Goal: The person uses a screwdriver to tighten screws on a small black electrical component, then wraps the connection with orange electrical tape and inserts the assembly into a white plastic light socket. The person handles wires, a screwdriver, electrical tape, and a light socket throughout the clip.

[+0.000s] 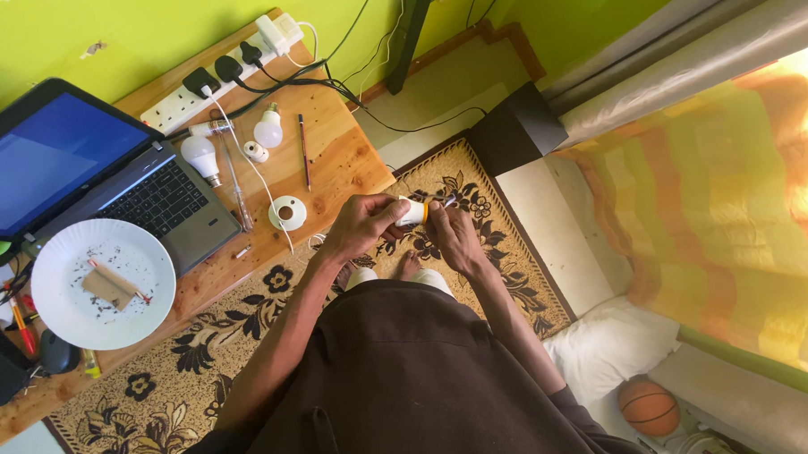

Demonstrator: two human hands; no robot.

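Against a lime-green wall stands a low wooden table (330, 167), its grain warm and unfinished. On it: an open laptop (89, 175) with a blue screen, a white power strip (185, 105) carrying several black plugs, two white bulbs (203, 156) (269, 129), a small round white cap (287, 213), a pencil (304, 150), and a white paper plate (67, 310) holding scraps and dark crumbs. Pens and a dark mouse lie at the table's left end. Below the table, a patterned rug (202, 350) in tan and black covers the floor; beside it sit a black box (521, 124), a white pillow (610, 345) and an orange basketball (649, 406). A striped yellow-orange curtain (735, 215) fills the right side, strongly backlit.

Held over the rug, just off the table's edge, is a small white cylindrical bulb base (412, 212) with an orange band at one end. The left hand (359, 224) is curled around it, thumb and fingers pinching the white body. The right hand (453, 234) is closed in a pinch on a thin metal tool (448, 201) whose tip meets the banded end. Bare toes show beneath the hands.
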